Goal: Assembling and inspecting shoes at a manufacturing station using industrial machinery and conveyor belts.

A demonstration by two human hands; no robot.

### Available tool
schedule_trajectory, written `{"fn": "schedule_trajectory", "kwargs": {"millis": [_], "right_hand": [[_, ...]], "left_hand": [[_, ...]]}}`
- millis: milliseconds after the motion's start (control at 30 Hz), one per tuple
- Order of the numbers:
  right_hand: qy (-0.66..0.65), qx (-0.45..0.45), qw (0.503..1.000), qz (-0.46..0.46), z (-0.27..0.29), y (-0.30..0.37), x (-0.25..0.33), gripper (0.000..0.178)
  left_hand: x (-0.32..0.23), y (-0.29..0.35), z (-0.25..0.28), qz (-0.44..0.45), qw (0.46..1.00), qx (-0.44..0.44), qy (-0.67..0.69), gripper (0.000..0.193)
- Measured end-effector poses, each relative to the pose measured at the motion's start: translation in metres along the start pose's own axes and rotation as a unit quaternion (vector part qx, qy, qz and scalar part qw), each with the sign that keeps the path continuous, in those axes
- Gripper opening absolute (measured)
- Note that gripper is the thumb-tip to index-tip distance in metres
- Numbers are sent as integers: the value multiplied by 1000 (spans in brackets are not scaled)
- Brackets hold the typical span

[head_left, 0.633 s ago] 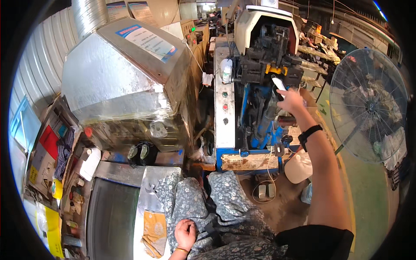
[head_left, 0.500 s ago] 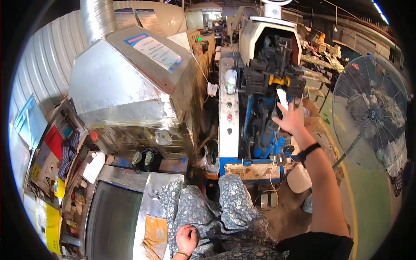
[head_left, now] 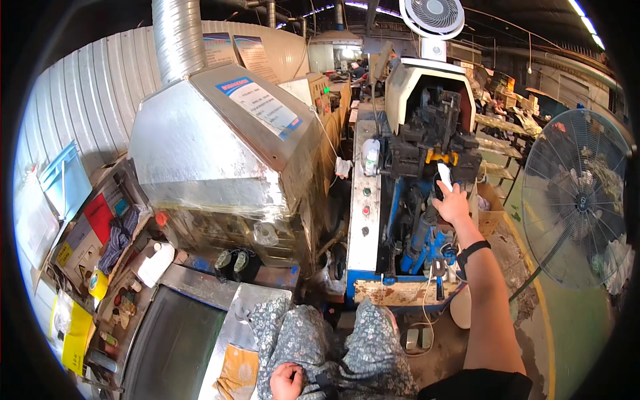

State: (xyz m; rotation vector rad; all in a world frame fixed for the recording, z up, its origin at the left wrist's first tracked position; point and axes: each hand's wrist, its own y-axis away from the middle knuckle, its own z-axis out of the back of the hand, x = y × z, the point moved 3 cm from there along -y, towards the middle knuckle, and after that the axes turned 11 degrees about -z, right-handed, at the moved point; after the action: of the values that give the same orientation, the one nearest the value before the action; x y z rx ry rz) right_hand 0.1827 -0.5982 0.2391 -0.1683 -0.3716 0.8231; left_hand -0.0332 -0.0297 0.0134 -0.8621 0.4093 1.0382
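My right hand [head_left: 453, 205] reaches forward to the machine [head_left: 427, 143], its fingers stretched out and apart at the lower end of a white, narrow, shoe-shaped piece [head_left: 445, 175]. The fingertips seem to touch it, but no grip around it shows. That piece sits in the machine just under a yellow part [head_left: 441, 158], with dark metal clamps around it. My left hand [head_left: 287, 381] lies on my lap over flowered grey cloth [head_left: 313, 340], fingers curled in, with nothing seen in them.
A metal-hooded machine [head_left: 200, 153] stands left, with a pair of dark shoes [head_left: 237, 263] before it. A white bottle [head_left: 157, 263] and a yellow tape roll [head_left: 98, 285] lie on the left side. A large standing fan [head_left: 580, 200] is at right. An ochre cloth [head_left: 238, 370] lies beside my lap.
My right hand has moved in to the lower end of the white piece, its fingers less spread. The view has tilted up, showing more background. My left hand stays on my lap.
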Motion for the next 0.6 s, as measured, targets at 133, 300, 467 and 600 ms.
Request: {"fn": "schedule_trajectory", "kwargs": {"millis": [133,300,467,600], "right_hand": [[-1,18,1000,-10,-1,-25,9,68],[2,28,999,-28,3,-56,13,68],[-1,43,999,-30,9,-58,19,70],[3,37,999,-29,14,-62,17,71]], "left_hand": [[-11,4,4,1,999,5,-38,18],[-8,2,4,4,998,1,-66,17],[1,2,0,24,999,11,-40,15],[1,-2,1,15,999,21,-45,14]]}}
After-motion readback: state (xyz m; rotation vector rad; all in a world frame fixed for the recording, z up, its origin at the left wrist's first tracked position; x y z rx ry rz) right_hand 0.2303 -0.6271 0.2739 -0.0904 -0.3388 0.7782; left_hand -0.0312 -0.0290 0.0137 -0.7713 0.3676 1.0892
